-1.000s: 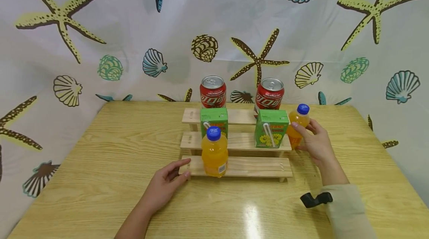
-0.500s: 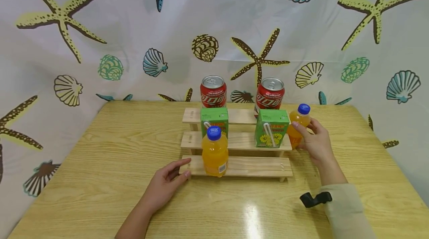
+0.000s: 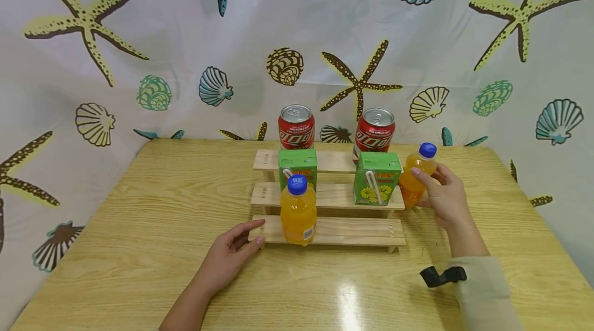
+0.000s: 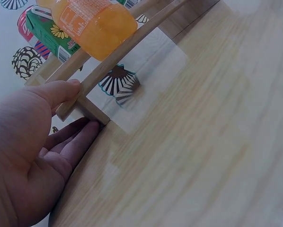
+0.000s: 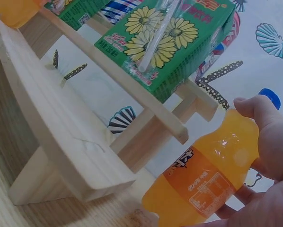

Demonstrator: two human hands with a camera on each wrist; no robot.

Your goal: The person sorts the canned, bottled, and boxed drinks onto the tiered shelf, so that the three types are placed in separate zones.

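My right hand (image 3: pixel 447 194) grips a bottle of orange drink (image 3: pixel 413 179) with a blue cap, beside the right end of a three-tier wooden display rack (image 3: pixel 352 228). The bottle leans to the right; in the right wrist view its orange label (image 5: pixel 198 182) faces the camera. At the rack's left end, my left hand (image 3: pixel 227 253) holds the lowest shelf, thumb on the board and fingers against the leg below, as the left wrist view shows. A second orange drink bottle (image 3: pixel 298 215) stands upright on that lowest shelf, left of its middle.
Two green drink cartons with straws, a left one (image 3: pixel 297 161) and a right one (image 3: pixel 377 179), stand on the middle tier. Behind them, a left red can (image 3: pixel 296 127) and a right red can (image 3: pixel 375 130) occupy the top tier. A patterned curtain (image 3: pixel 232 37) hangs behind the table (image 3: pixel 153 217).
My right hand has shifted slightly right, and the bottle in it now leans further right. The left hand stays at the rack's end.
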